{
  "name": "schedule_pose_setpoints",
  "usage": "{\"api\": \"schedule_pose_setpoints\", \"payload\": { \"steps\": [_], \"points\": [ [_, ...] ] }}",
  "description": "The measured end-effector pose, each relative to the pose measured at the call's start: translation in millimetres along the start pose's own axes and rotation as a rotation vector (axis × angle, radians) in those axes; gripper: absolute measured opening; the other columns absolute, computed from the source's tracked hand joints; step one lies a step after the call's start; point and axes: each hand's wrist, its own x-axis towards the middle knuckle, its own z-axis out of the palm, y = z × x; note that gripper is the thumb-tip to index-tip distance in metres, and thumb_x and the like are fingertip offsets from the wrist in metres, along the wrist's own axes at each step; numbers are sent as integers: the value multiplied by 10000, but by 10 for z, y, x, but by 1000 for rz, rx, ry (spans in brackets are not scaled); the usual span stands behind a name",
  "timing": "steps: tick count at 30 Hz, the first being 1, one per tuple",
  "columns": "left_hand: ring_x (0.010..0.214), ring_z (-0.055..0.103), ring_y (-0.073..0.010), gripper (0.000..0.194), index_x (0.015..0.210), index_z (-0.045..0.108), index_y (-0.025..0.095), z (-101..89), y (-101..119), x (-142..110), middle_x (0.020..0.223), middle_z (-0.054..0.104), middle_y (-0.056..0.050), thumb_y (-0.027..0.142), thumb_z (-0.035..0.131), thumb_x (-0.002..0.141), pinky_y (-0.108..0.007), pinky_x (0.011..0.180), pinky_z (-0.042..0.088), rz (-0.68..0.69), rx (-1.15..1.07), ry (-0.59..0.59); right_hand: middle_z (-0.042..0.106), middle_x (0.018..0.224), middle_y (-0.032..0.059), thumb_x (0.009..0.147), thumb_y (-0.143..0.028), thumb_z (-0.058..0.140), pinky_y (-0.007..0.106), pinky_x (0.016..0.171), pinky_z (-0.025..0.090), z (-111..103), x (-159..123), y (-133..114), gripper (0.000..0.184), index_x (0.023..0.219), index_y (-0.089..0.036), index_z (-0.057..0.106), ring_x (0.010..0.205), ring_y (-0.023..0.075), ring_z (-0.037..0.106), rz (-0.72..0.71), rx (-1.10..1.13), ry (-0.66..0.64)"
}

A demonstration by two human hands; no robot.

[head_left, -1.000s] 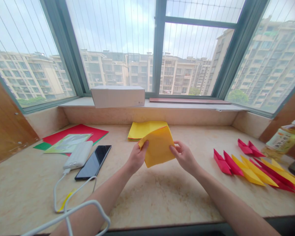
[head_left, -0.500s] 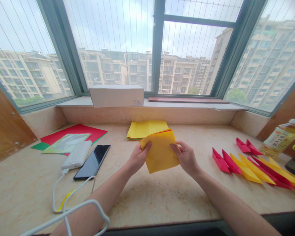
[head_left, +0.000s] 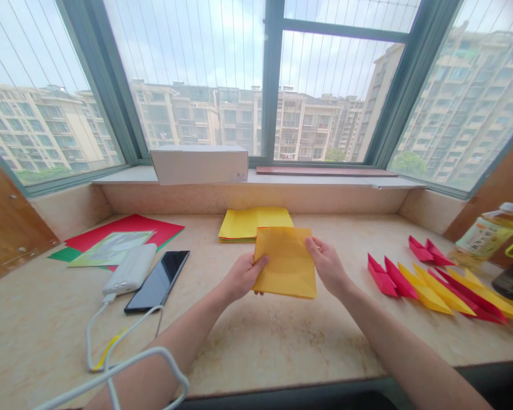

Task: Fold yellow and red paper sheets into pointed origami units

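Head view: buildings [head_left: 303, 125] beyond window [head_left: 270, 74]; mottled counter [head_left: 303, 353] below. White box [head_left: 199, 165] on the sill [head_left: 316, 181], contents hidden. Capped bottle [head_left: 489, 230] at right, yellowish liquid inside. Yellow-topped stack [head_left: 254, 221] lies on the counter, back centre. Nearer me, yellow paper [head_left: 285, 262] is held off the counter; my left hand [head_left: 244, 276] pinches its left edge, my right hand [head_left: 328, 265] its upper right edge.

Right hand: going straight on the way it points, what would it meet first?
Beyond the yellow paper square that the right hand holds, probably the yellow-topped paper stack; depth is unclear, so it might pass above.
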Motion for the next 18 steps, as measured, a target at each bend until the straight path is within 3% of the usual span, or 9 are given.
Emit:
{"api": "schedule_pose_setpoints", "payload": {
  "steps": [6,11,15,18],
  "points": [
    [268,440,-75,404,759,599,156,29,27,-29,438,538,40,550,599,846,-150,253,278,18,112,10,699,662,52,901,-614,490,241,471,427,-70,-11,64,494,826,-175,702,587,190,628,-202,-489,243],
    [260,421,-79,383,718,579,168,55,95,-38,413,521,48,535,632,815,-161,253,290,1,118,69,737,735,74,858,-619,540,271,493,487,-45,67,53,494,907,-156,707,618,223,681,-82,-185,212],
    [259,427,-95,385,715,556,176,44,104,-27,394,516,45,543,609,817,-170,252,278,-33,168,100,734,732,57,846,-566,578,259,527,506,-36,127,47,431,912,-158,698,621,195,685,-30,-32,202],
    [256,411,-100,387,698,524,187,16,111,-8,367,493,48,546,563,835,-175,254,270,-22,235,190,703,654,20,859,-564,566,217,441,452,-28,115,34,432,992,-167,673,522,153,645,81,-6,37]
  ]
}}
